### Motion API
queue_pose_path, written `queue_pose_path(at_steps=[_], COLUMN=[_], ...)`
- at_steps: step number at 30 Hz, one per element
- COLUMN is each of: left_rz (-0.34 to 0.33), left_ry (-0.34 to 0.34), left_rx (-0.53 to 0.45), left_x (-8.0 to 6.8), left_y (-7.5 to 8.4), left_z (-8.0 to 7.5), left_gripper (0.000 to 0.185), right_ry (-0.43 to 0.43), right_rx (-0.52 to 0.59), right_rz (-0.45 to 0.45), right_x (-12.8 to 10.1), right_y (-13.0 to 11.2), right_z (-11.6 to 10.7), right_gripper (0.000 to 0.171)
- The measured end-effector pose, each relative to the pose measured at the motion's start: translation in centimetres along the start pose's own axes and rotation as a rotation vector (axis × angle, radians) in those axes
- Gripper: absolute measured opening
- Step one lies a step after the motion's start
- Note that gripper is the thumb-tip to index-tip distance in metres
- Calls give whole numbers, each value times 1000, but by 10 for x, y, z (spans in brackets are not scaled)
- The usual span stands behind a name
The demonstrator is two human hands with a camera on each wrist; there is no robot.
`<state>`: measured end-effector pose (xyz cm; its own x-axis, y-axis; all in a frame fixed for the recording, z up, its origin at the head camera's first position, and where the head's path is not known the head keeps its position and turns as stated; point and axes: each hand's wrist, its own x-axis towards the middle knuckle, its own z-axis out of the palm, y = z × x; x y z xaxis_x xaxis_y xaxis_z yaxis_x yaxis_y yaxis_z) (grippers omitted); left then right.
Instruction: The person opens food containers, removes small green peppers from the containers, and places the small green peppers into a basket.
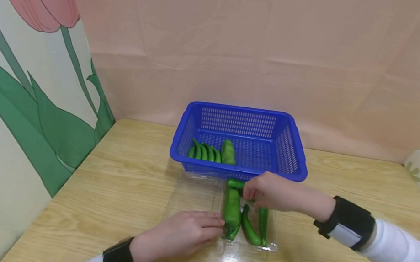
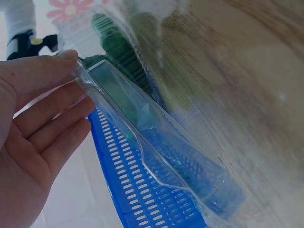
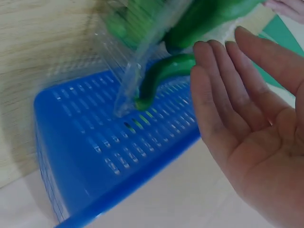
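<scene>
1. Pinkish backdrop (image 1: pixel 292 38) hangs behind our pale wood-grain worktop (image 1: pixel 137 165), with a tulip-patterned panel (image 1: pixel 39 5) along the left.
2. Toward the back of the worktop we see a blue basket (image 1: pixel 256 152) with slotted walls; a row of slender green peppers (image 1: pixel 205 153) and one thicker pepper (image 1: pixel 228 151) lie in its left part.
3. Just in front of the basket, a clear plastic container (image 1: pixel 195 193) lies opened out, its two halves side by side.
4. Its right half holds our other green peppers: a large pepper (image 1: pixel 232 213) along the left, a curved pepper (image 1: pixel 249 226) and a straighter pepper (image 1: pixel 262 225) to the right, and a crosswise pepper (image 1: pixel 235 184) at the end nearest the basket.
5. Our left hand (image 1: pixel 186 231) reaches across the left half, fingers nearly straight, thumb and fingertips at the container's edge; we cannot tell whether they pinch it.
6. Our right hand (image 1: pixel 272 191) is above the far end of the right half; its wrist view shows gently bent fingers, the thumb apart and the palm bare, while the crosswise pepper passes behind the fingertips.
</scene>
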<state>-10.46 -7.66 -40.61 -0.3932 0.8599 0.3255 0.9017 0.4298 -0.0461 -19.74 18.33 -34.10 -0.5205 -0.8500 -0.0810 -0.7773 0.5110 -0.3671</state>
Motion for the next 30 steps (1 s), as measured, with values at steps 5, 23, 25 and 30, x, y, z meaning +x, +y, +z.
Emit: queue_pose_path(at_steps=[5, 23, 25, 30], left_rz=[-3, 18, 22, 24], left_ry=[1, 16, 19, 24], left_rx=[-3, 30, 35, 29], left_x=[-1, 0, 0, 0], left_y=[0, -1, -1, -1], left_z=[1, 3, 3, 2], left_gripper=[24, 25, 25, 25], right_ry=[-25, -28, -30, -41], right_rx=[-98, -231, -244, -300], right_rz=[-42, -11, -15, -27], right_x=[-2, 1, 2, 3], right_y=[3, 10, 10, 9], right_z=[7, 18, 18, 20], right_gripper=[20, 29, 30, 31])
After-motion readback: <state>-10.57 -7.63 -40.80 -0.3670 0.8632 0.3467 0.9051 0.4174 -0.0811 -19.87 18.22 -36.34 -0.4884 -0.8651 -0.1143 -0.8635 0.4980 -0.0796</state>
